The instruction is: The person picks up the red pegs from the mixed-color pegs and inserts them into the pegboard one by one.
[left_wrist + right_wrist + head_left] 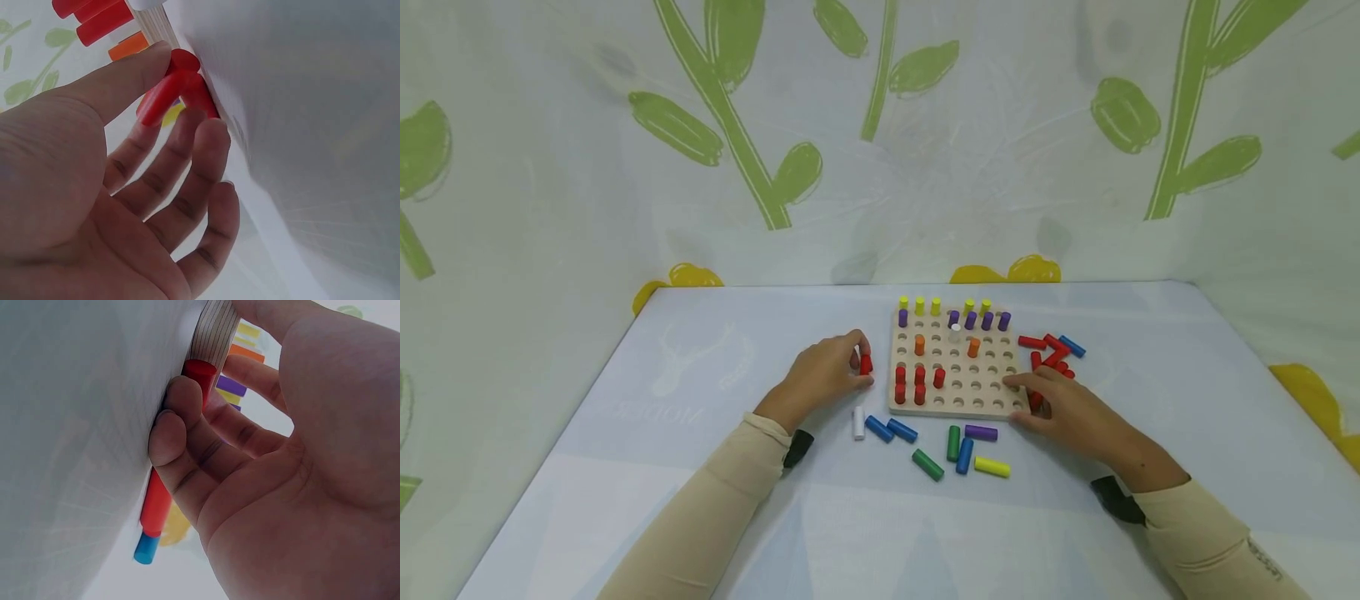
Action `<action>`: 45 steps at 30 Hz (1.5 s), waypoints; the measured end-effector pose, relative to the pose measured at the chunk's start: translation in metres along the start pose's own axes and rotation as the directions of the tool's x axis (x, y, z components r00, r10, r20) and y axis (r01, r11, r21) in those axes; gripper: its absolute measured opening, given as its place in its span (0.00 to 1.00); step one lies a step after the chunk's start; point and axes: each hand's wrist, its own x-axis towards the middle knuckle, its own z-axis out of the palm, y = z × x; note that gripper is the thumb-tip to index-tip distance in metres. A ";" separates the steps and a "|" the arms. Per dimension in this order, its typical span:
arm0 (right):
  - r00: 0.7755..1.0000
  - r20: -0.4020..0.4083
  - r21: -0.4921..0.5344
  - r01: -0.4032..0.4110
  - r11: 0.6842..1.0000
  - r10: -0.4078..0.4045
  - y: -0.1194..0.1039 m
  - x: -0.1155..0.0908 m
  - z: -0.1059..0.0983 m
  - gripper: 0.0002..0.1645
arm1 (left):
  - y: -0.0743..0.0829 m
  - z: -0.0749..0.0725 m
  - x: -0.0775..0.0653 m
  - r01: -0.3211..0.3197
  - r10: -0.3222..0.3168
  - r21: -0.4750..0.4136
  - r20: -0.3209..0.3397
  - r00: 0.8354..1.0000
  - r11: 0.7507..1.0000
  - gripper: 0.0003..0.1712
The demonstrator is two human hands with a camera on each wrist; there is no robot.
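A wooden peg board (955, 407) stands in the middle of the table with red, orange, white, purple and yellow pegs upright in some holes. Left of it, my left hand (823, 372) pinches a red peg (164, 100) between thumb and index finger. Another red peg (201, 99) lies against it near the fingertips. My right hand (1067, 412) is at the board's front right corner, thumb and index finger touching the board, nothing gripped. In the right wrist view, its lower fingers lie beside a red peg (201, 374); the hand hides part of the pile there.
Several loose red pegs (1056, 357) and a blue peg (1072, 346) lie right of the board. In front are a white peg (859, 423), a purple peg (981, 432), a yellow peg (992, 467), and blue and green pegs (928, 464). A patterned wall covering (925, 208) borders the table's back.
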 end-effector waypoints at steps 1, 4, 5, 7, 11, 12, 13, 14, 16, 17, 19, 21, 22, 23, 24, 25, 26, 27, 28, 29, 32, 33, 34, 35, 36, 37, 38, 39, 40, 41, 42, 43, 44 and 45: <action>1.000 0.001 0.000 -0.002 1.000 0.002 0.000 0.000 0.000 0.37 | 0.000 0.000 0.000 -0.002 0.002 -0.006 0.004 1.000 1.000 0.25; 1.000 0.007 0.003 -0.008 1.000 0.008 0.001 0.000 0.001 0.37 | 0.001 0.000 0.000 -0.003 0.004 -0.016 0.013 1.000 1.000 0.25; 1.000 0.007 0.004 -0.010 1.000 0.010 0.001 0.001 0.001 0.37 | 0.001 0.000 0.000 -0.005 0.005 -0.017 0.014 1.000 1.000 0.26; 1.000 0.006 0.006 -0.009 1.000 0.009 0.001 0.001 0.001 0.37 | 0.001 0.001 -0.001 -0.014 0.014 -0.014 0.014 1.000 1.000 0.26; 1.000 0.011 0.006 -0.009 1.000 0.009 0.000 0.000 0.001 0.37 | 0.001 0.001 -0.001 -0.037 0.037 -0.006 0.019 0.999 0.999 0.24; 1.000 0.011 0.005 -0.009 1.000 0.009 0.000 0.001 0.001 0.37 | 0.002 0.001 -0.002 -0.042 0.042 -0.006 0.021 0.999 0.999 0.24; 1.000 0.011 0.004 -0.009 1.000 0.009 0.000 0.001 0.001 0.37 | 0.002 0.001 -0.002 -0.045 0.046 -0.007 0.025 0.999 0.999 0.24; 1.000 0.012 0.004 -0.012 1.000 0.012 0.000 0.001 0.001 0.37 | 0.002 0.001 -0.002 -0.046 0.047 -0.009 0.031 0.998 0.999 0.24; 1.000 0.012 0.005 -0.013 1.000 0.013 0.000 0.001 0.001 0.37 | 0.002 0.002 -0.002 -0.050 0.050 -0.014 0.041 0.998 0.999 0.24; 1.000 0.011 0.004 -0.013 1.000 0.013 0.000 0.001 0.001 0.37 | 0.002 0.002 -0.002 -0.051 0.052 -0.017 0.045 0.998 0.999 0.24; 1.000 0.009 0.003 -0.011 1.000 0.011 0.000 0.001 0.001 0.37 | 0.001 0.002 -0.002 -0.053 0.054 -0.017 0.050 0.997 0.998 0.24; 1.000 0.007 0.003 -0.009 1.000 0.009 0.000 0.001 0.001 0.37 | 0.001 0.002 -0.002 -0.057 0.057 -0.015 0.049 0.997 0.998 0.24; 1.000 0.006 0.004 -0.009 1.000 0.009 0.000 0.001 0.001 0.37 | 0.001 0.002 -0.002 -0.058 0.058 -0.012 0.048 0.997 0.998 0.24; 1.000 0.005 0.006 -0.009 1.000 0.009 0.000 0.001 0.001 0.37 | 0.001 0.002 -0.002 -0.059 0.060 -0.008 0.046 0.997 0.998 0.24; 1.000 0.005 0.006 -0.008 1.000 0.008 0.000 0.001 0.001 0.37 | 0.001 0.002 -0.002 -0.059 0.059 -0.004 0.045 0.997 0.998 0.24; 1.000 0.004 0.008 -0.009 1.000 0.009 0.000 0.001 0.001 0.37 | 0.001 0.001 -0.003 -0.059 0.059 0.001 0.043 0.997 0.998 0.24; 1.000 0.004 0.010 -0.009 1.000 0.009 0.000 0.001 0.001 0.37 | 0.001 0.001 -0.003 -0.060 0.059 0.006 0.041 0.997 0.998 0.24; 1.000 0.004 0.011 -0.009 1.000 0.009 0.000 0.001 0.000 0.37 | 0.002 0.001 -0.003 -0.061 0.060 0.010 0.039 0.997 0.998 0.24; 1.000 0.003 0.012 -0.010 1.000 0.010 0.000 0.001 0.000 0.37 | 0.002 0.001 -0.003 -0.062 0.061 0.013 0.038 0.997 0.998 0.24; 1.000 0.005 0.012 -0.013 1.000 0.012 0.000 0.001 0.000 0.37 | 0.002 0.001 -0.004 -0.063 0.062 0.018 0.037 0.997 0.998 0.24; 1.000 0.011 0.011 -0.018 1.000 0.018 -0.001 0.001 0.000 0.37 | 0.004 0.002 -0.004 -0.062 0.061 0.021 0.036 0.998 0.998 0.25; 1.000 0.012 0.009 -0.019 1.000 0.019 -0.001 0.002 0.000 0.37 | 0.004 0.002 -0.003 -0.061 0.060 0.022 0.035 0.998 0.998 0.25; 1.000 0.013 0.006 -0.020 1.000 0.020 -0.001 0.002 0.000 0.37 | 0.004 0.002 -0.003 -0.060 0.059 0.023 0.032 0.998 0.998 0.25; 1.000 0.010 0.003 -0.018 1.000 0.018 0.000 0.002 0.000 0.37 | 0.004 0.002 -0.003 -0.056 0.056 0.022 0.029 0.998 0.998 0.25; 1.000 0.004 -0.001 -0.015 1.000 0.015 0.000 0.002 0.000 0.37 | 0.004 0.002 -0.003 -0.055 0.055 0.020 0.023 0.998 0.998 0.25; 1.000 -0.001 -0.003 -0.012 1.000 0.012 0.000 0.001 0.000 0.37 | 0.004 0.002 -0.003 -0.053 0.053 0.018 0.019 0.998 0.998 0.24; 1.000 -0.006 -0.006 -0.008 1.000 0.008 0.000 0.001 0.000 0.36 | 0.004 0.002 -0.003 -0.054 0.053 0.018 0.013 0.998 0.998 0.24; 1.000 -0.010 -0.007 -0.004 1.000 0.004 0.001 0.001 0.000 0.36 | 0.004 0.002 -0.003 -0.052 0.052 0.016 0.010 0.999 0.999 0.23; 1.000 -0.011 -0.006 0.000 1.000 0.000 0.001 0.001 0.000 0.36 | 0.003 0.003 -0.003 -0.050 0.050 0.015 0.009 0.999 0.999 0.23; 1.000 -0.012 -0.006 0.003 1.000 -0.003 0.001 0.001 0.000 0.36 | 0.003 0.003 -0.002 -0.049 0.048 0.013 0.009 0.999 0.999 0.22; 1.000 -0.010 -0.005 0.003 1.000 -0.003 0.001 0.001 0.000 0.36 | 0.003 0.003 -0.002 -0.050 0.050 0.011 0.009 0.999 0.999 0.21; 1.000 -0.007 -0.004 0.002 1.000 -0.002 0.001 0.001 0.000 0.36 | 0.003 0.004 -0.002 -0.052 0.052 0.008 0.010 0.999 0.999 0.20; 1.000 -0.006 -0.002 0.001 1.000 -0.001 0.001 0.001 0.000 0.36 | 0.003 0.004 -0.001 -0.055 0.055 0.004 0.010 0.998 0.998 0.20; 1.000 -0.004 -0.002 -0.001 1.000 0.001 0.001 0.002 -0.001 0.36 | 0.002 0.004 -0.001 -0.057 0.057 0.000 0.011 0.998 0.998 0.19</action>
